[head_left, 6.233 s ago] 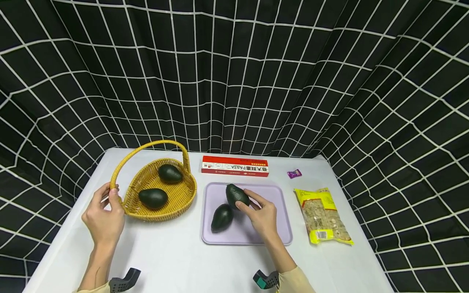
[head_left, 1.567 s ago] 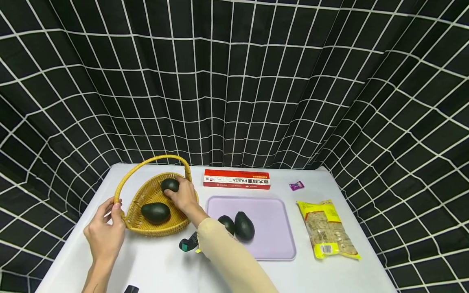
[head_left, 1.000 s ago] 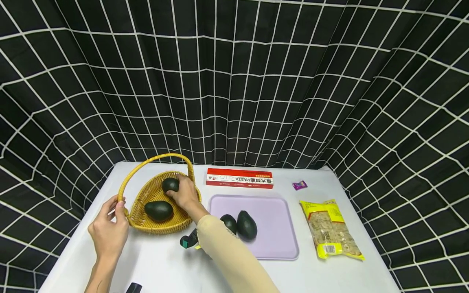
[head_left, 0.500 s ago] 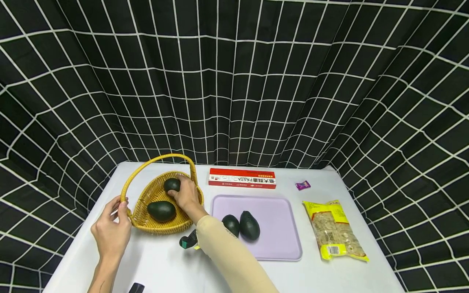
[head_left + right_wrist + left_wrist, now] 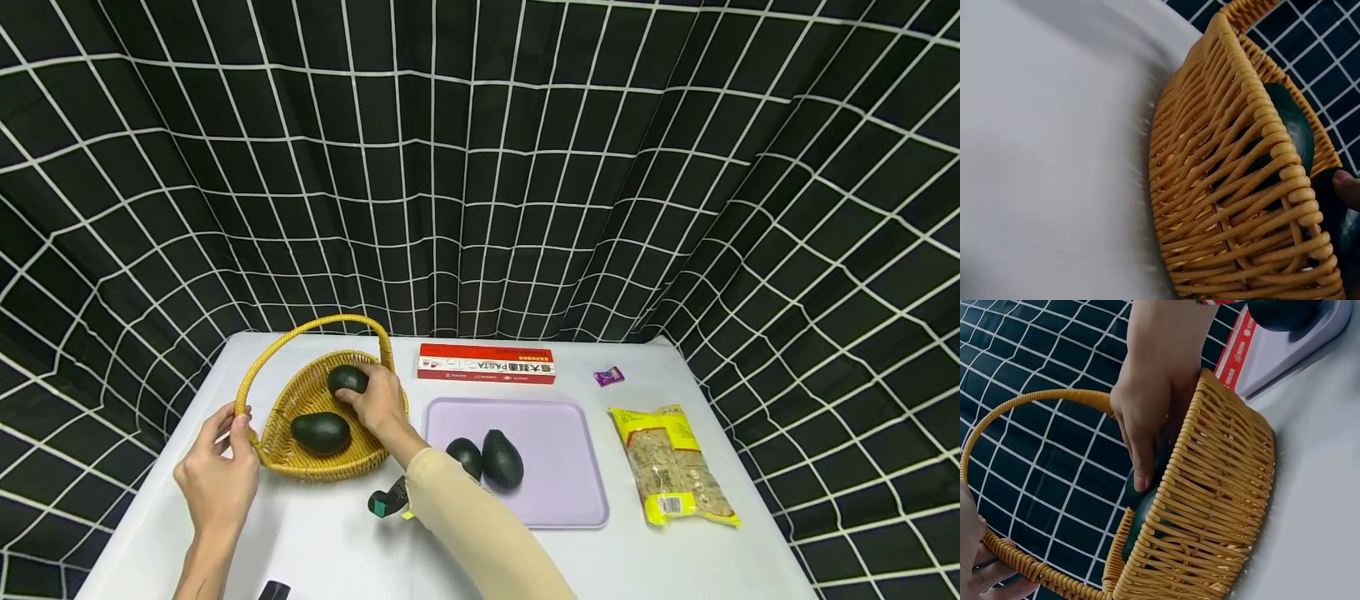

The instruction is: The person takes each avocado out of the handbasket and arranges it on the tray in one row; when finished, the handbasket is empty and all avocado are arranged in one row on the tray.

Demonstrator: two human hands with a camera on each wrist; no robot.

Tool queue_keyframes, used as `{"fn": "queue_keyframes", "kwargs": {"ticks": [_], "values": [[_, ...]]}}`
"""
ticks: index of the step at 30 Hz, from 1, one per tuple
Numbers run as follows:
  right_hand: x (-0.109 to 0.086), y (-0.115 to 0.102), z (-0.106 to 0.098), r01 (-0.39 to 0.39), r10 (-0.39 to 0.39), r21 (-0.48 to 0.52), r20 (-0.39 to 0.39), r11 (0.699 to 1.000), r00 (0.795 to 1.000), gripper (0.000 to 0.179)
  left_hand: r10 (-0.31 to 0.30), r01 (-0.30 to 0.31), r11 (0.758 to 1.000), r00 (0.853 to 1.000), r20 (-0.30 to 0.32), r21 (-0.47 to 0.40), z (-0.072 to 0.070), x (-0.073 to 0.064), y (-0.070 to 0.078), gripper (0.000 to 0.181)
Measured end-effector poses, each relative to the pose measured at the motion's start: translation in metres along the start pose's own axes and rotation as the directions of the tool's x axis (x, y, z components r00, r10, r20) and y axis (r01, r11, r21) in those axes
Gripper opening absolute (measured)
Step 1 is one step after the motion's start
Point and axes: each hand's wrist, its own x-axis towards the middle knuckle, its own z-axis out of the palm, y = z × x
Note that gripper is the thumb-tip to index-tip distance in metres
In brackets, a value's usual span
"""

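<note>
A: Left to right, then. What have we at the left hand (image 5: 216, 482)?

B: Thumb and fingers pinch the near-left foot of the yellow woven-wicker handle (image 5: 341, 318). Just right of those fingertips sits the shallow golden wicker basket (image 5: 1210, 500).

A: And in it?

B: We see a smooth dark-green pear-shaped avocado (image 5: 321, 433), between the two hands. Long axis runs crosswise, narrow end toward the left fingers. The right thumb is the nearer.

A: The held one?

B: A second dark-green avocado (image 5: 345, 379), inside the basket's far side, gripped by the right hand (image 5: 381, 404): thumb on the near side, fingers over the far. It lies leftward of the palm. Its long axis is partly covered; we can't call it, nor whether it touches the floor.

A: So we judge the move hangs on the loose avocado lying just nearward of the right thumb.

B: Agreed. Right of those fingers: a pale-lilac rectangular tray (image 5: 558, 475) with two more dark-green avocados (image 5: 502, 461) close together, one partly behind the sleeve (image 5: 480, 525). Farther right of them, a yellow-and-clear plastic food bag (image 5: 675, 471).
</note>
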Motion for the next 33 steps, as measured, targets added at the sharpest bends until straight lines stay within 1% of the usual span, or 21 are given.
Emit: {"fn": "queue_keyframes", "kwargs": {"ticks": [3,14,20,26,33], "values": [[-0.003,-0.001,-0.003,0.002,-0.002,0.005,-0.004,1.0,1.0,0.055,-0.004,0.004,1.0,1.0,-0.005,-0.005,-0.001,0.0,-0.001,0.024],[-0.018,-0.001,-0.02,-0.002,0.006,0.098,-0.04,0.995,0.999,0.053,-0.001,0.001,1.0,1.0,-0.019,-0.025,-0.002,0.002,-0.001,0.026],[-0.027,-0.002,-0.039,0.003,0.006,0.143,-0.061,0.99,0.998,0.054,-0.001,0.0,1.0,1.0,-0.019,-0.025,-0.002,0.002,-0.001,0.026],[-0.037,0.004,-0.057,0.003,0.014,0.183,-0.091,0.983,0.996,0.054,0.001,-0.002,0.999,1.0,-0.017,-0.041,0.0,0.002,-0.001,0.026],[-0.046,0.007,-0.078,0.016,0.008,0.2,-0.119,0.98,0.993,0.052,-0.004,0.003,0.999,1.0,-0.018,-0.038,0.001,0.002,0.0,0.025]]}}
